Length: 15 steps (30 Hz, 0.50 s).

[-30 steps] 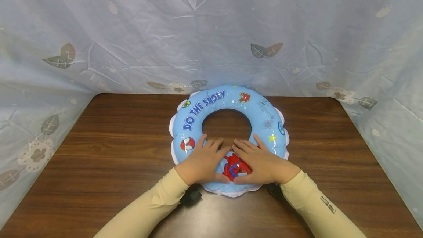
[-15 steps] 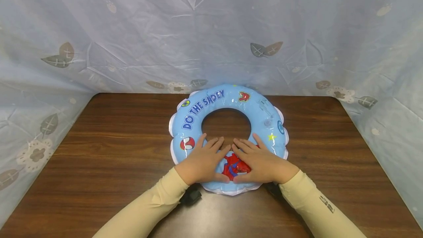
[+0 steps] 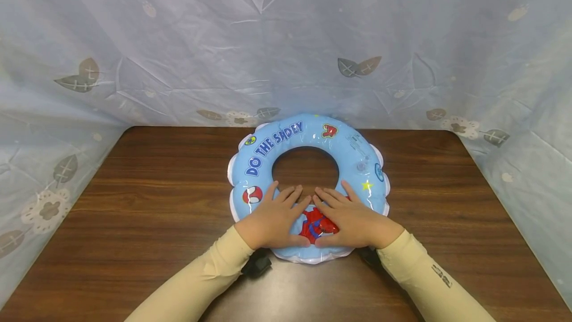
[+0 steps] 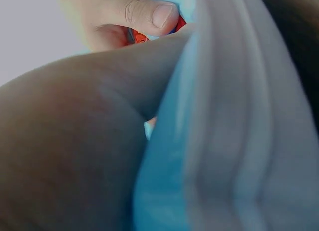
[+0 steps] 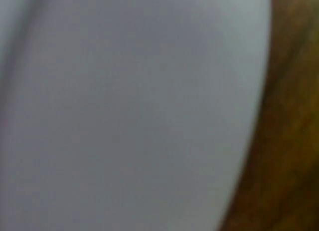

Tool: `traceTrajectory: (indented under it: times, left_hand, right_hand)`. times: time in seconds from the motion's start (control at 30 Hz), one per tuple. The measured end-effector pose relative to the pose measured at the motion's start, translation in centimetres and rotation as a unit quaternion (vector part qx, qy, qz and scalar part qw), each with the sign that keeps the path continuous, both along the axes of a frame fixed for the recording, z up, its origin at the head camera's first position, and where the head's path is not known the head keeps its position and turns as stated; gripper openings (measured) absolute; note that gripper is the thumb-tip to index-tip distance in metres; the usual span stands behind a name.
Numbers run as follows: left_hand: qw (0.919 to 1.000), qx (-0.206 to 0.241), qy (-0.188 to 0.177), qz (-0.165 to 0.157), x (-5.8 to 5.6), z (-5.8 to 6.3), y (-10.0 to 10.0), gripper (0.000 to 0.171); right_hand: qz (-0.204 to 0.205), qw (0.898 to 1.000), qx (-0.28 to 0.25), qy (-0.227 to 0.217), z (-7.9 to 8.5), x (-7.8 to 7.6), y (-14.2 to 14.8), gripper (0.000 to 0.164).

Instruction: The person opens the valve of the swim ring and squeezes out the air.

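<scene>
Inflatable ring (image 3: 308, 132), light blue with scalloped white edge (image 3: 231, 170), lay flat on the wood-grain worktop (image 3: 156, 202), which showed through its centre. Left hand (image 3: 274, 218) and right hand (image 3: 353, 218) rested on its near side, fingers extended and spread, gripping nothing, beside a red-and-blue printed figure (image 3: 315, 223). Lettering (image 3: 273, 148) and yellow star (image 3: 367, 186) appeared in the head view alone; the left wrist view gave the edge close up, the right wrist view a blurred pale surface (image 5: 134, 116). Patterned fabric (image 3: 304, 29) hung behind.
</scene>
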<state>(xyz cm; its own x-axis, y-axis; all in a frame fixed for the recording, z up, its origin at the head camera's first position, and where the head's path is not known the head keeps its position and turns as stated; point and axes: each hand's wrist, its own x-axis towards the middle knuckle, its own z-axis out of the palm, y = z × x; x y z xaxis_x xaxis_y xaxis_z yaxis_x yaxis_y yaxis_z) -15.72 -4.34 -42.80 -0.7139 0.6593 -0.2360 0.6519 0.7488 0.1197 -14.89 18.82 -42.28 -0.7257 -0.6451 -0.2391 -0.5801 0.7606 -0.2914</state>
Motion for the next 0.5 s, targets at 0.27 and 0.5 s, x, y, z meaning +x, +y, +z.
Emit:
traceTrajectory:
  times: [0.27, 0.5]
  left_hand:
    - [1.0, -0.004, 0.001, 0.0, -0.04, 0.04, 0.07, 0.095]
    - [1.0, -0.005, 0.001, -0.004, -0.06, 0.12, -0.03, 0.096]
  right_hand:
    - [0.002, 1.0, -0.004, 0.003, -0.07, 0.01, 0.09, 0.097]
    - [0.0, 1.0, -0.005, -0.003, -0.1, -0.09, 0.13, 0.098]
